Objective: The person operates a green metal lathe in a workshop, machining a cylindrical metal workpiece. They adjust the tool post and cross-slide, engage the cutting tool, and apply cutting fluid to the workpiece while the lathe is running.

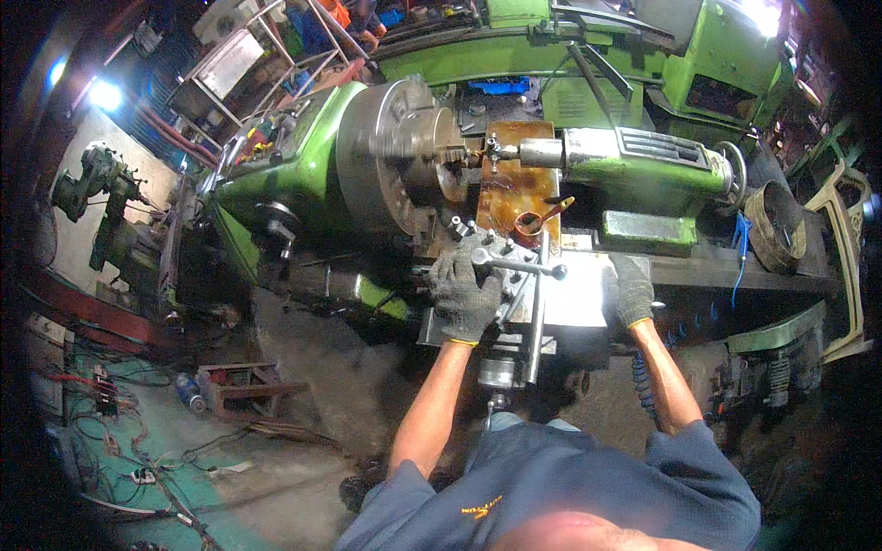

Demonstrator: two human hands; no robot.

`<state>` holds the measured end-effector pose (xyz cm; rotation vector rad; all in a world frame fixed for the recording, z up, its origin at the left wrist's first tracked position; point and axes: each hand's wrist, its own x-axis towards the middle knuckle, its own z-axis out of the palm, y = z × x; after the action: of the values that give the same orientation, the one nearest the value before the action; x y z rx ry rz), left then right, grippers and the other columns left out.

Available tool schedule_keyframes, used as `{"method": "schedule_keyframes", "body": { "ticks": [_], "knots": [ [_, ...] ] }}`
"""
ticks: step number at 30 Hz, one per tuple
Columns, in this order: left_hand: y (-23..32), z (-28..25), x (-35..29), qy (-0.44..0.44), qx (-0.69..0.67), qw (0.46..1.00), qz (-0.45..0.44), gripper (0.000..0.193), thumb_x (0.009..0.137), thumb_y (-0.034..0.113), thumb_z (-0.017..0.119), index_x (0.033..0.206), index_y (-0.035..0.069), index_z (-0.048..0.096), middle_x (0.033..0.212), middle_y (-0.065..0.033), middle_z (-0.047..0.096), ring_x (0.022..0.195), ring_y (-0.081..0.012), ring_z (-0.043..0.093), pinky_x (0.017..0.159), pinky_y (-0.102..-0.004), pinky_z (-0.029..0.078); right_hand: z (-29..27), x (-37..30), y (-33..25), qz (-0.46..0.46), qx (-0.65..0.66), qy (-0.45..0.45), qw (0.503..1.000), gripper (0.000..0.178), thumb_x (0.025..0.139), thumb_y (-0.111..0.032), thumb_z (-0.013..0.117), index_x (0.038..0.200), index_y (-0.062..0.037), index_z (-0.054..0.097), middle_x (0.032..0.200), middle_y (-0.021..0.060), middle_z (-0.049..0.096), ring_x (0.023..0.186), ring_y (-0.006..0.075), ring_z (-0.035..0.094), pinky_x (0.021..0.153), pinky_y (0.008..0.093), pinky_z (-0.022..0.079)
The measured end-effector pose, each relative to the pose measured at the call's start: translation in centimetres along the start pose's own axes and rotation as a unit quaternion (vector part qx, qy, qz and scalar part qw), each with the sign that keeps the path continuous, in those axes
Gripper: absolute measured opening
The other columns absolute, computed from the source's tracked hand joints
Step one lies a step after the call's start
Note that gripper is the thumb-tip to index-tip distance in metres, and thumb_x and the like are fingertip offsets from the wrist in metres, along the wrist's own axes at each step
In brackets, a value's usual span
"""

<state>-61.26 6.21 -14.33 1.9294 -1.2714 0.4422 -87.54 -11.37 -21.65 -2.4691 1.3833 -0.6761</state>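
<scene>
A green lathe stands before me, with a large metal chuck (372,156) that looks blurred. Between the chuck and the tailstock (634,156) is a short metal workpiece (459,154). In a grey knit glove, my left hand (467,292) curls over the left side of the tool post (505,253), beside its ball-ended clamping lever (524,266). My right hand (631,292), gloved alike, is at the right edge of a bright white sheet (577,289) on the carriage; its fingers are too unclear to read. Behind the tool post, a brush (558,209) leans in a small round cup (528,224).
An oily brown plate (519,179) lies under the workpiece. At right are a blue air gun (740,234) and a round metal drum (776,225). Cables (138,450) and a rusty frame (248,390) lie on the left floor. Another person (335,18) is at the far back.
</scene>
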Motion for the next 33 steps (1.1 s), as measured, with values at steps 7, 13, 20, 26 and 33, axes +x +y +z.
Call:
{"method": "schedule_keyframes", "body": {
  "ticks": [7, 13, 20, 26, 33],
  "knots": [
    [0.3, 0.6, -0.2, 0.007, 0.007, 1.0, -0.019, 0.051, 0.075, 0.024, 0.074, 0.122, 0.008, 0.062, 0.107, -0.0164, 0.065, 0.102, -0.0396, 0.06, 0.091, -0.0507, 0.045, -1.9, 0.1, -2.2, 0.081, -0.01, -0.095, 0.992, 0.05, 0.095, -0.043, 0.055, 0.129, -0.0063, 0.061, 0.111, 0.0233, 0.07, 0.1, 0.041, 0.068, 0.089, 0.0513, 0.051],
    [0.6, 0.5, -0.2, 0.014, -0.005, 1.0, -0.018, 0.048, 0.076, 0.024, 0.076, 0.12, 0.01, 0.064, 0.109, -0.0157, 0.068, 0.105, -0.0382, 0.062, 0.093, -0.0496, 0.045, -1.4, -0.1, -2.9, 0.109, -0.055, -0.096, 0.988, 0.05, 0.1, -0.046, 0.046, 0.133, -0.0117, 0.06, 0.107, 0.0215, 0.073, 0.098, 0.0402, 0.07, 0.089, 0.0523, 0.05],
    [1.1, 0.5, -0.5, 0.048, -0.002, 0.998, -0.029, 0.052, 0.071, 0.025, 0.077, 0.121, 0.015, 0.066, 0.103, -0.0147, 0.067, 0.101, -0.036, 0.06, 0.093, -0.0496, 0.044, -1.1, 0.2, -2.8, 0.117, -0.095, -0.111, 0.982, 0.05, 0.101, -0.047, 0.042, 0.135, -0.0148, 0.059, 0.106, 0.0203, 0.074, 0.099, 0.0394, 0.07, 0.088, 0.0524, 0.051],
    [0.7, 0.7, -0.8, 0.065, 0.015, 0.997, -0.03, 0.053, 0.071, 0.026, 0.078, 0.121, 0.013, 0.065, 0.099, -0.0152, 0.066, 0.098, -0.0374, 0.061, 0.092, -0.05, 0.044, -1.4, 0.2, -3.8, 0.142, -0.081, -0.123, 0.979, 0.048, 0.098, -0.048, 0.044, 0.13, -0.0163, 0.062, 0.112, 0.022, 0.071, 0.105, 0.0434, 0.067, 0.092, 0.0548, 0.048],
    [0.2, 1.3, -1.0, 0.072, 0.008, 0.997, -0.025, 0.058, 0.072, 0.032, 0.079, 0.123, 0.01, 0.064, 0.102, -0.0164, 0.066, 0.1, -0.0366, 0.06, 0.095, -0.0501, 0.044, -0.8, 0.5, -2.6, 0.138, -0.08, -0.134, 0.978, 0.052, 0.098, -0.049, 0.04, 0.131, -0.0139, 0.059, 0.112, 0.0235, 0.071, 0.108, 0.0453, 0.066, 0.094, 0.0565, 0.047]
  ]
}}
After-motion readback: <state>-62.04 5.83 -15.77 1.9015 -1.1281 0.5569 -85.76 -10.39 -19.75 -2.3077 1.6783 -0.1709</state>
